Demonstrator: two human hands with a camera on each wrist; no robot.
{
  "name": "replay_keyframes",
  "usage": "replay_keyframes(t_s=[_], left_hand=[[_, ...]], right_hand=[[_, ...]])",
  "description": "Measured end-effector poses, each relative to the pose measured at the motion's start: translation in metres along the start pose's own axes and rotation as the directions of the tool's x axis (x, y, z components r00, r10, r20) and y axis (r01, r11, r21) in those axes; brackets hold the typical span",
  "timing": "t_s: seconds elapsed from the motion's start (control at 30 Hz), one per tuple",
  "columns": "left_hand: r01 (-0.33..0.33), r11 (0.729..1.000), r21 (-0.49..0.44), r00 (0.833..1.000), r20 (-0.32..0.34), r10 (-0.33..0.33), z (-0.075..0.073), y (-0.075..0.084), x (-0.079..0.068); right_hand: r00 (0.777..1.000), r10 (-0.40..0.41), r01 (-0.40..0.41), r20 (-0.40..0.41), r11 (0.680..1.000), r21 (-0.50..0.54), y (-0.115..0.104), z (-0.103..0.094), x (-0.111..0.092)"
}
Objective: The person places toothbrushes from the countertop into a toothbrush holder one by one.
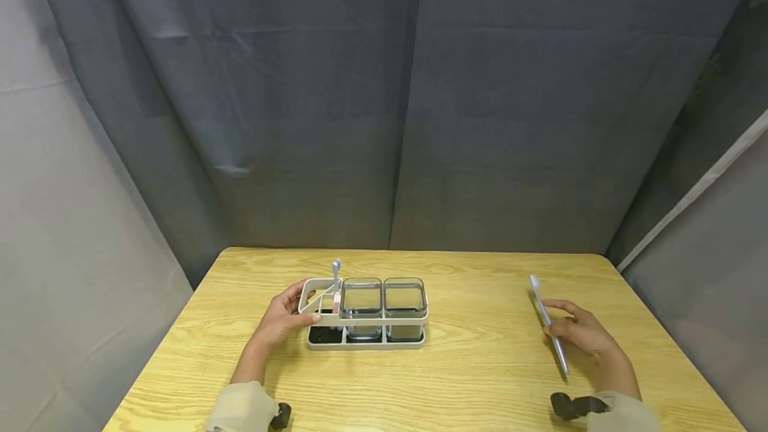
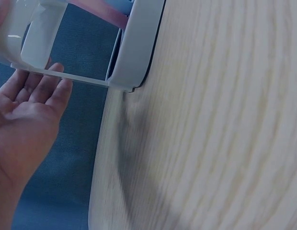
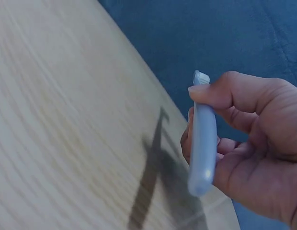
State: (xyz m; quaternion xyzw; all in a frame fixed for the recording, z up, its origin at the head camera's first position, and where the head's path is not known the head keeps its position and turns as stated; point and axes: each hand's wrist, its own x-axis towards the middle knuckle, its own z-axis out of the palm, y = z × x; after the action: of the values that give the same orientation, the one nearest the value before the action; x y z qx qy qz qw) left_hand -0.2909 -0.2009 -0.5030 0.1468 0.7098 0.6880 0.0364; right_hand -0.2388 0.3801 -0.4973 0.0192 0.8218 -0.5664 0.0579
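Observation:
My left hand (image 1: 281, 317) grips the left end of a white toothbrush holder (image 1: 384, 345) standing on the table, thumb on the near rim and fingers round the far side. A light blue toothbrush (image 1: 336, 272) sticks up from one of its small slots, and a pink handle (image 2: 101, 11) shows beside it in the left wrist view. Two square clear cups (image 1: 363, 295) sit side by side in the holder's right part. Over the right of the table, my right hand (image 1: 585, 335) pinches a pale blue toothbrush (image 3: 203, 148) between thumb and fingers, bristle head pointing away.
Both hands work above a light wood-grain table (image 1: 468, 379) with rounded far corners. A dark grey curtain (image 1: 312, 119) hangs behind the far edge, and paler cloth (image 1: 72, 219) hangs at the sides.

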Motion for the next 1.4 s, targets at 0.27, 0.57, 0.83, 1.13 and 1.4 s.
replay_keyframes(t_s=[0.27, 0.57, 0.83, 1.13, 1.4], left_hand=[[-0.002, 1.000, -0.001, 1.000, -0.003, 0.002, 0.001, 0.003, 0.000], [-0.004, 1.000, 0.005, 1.000, -0.003, 0.004, 0.000, 0.003, 0.000], [0.009, 0.999, 0.031, 1.000, -0.012, -0.008, 0.001, 0.004, -0.001], [0.031, 0.999, 0.021, 0.999, -0.015, -0.030, 0.001, 0.005, -0.002], [0.030, 0.999, -0.017, 1.000, -0.004, -0.030, 0.000, 0.004, -0.001]], right_hand=[[0.998, -0.059, 0.060, -0.014, 0.997, 0.038, -0.014, 0.008, -0.001], [0.995, -0.032, 0.046, -0.094, 0.987, 0.156, -0.029, 0.024, -0.003], [0.991, -0.038, 0.077, -0.128, 0.946, 0.313, -0.036, 0.037, -0.002], [0.989, -0.117, 0.143, -0.092, 0.917, 0.372, -0.050, 0.056, 0.000], [0.989, -0.132, 0.145, -0.062, 0.933, 0.330, -0.062, 0.074, 0.005]])
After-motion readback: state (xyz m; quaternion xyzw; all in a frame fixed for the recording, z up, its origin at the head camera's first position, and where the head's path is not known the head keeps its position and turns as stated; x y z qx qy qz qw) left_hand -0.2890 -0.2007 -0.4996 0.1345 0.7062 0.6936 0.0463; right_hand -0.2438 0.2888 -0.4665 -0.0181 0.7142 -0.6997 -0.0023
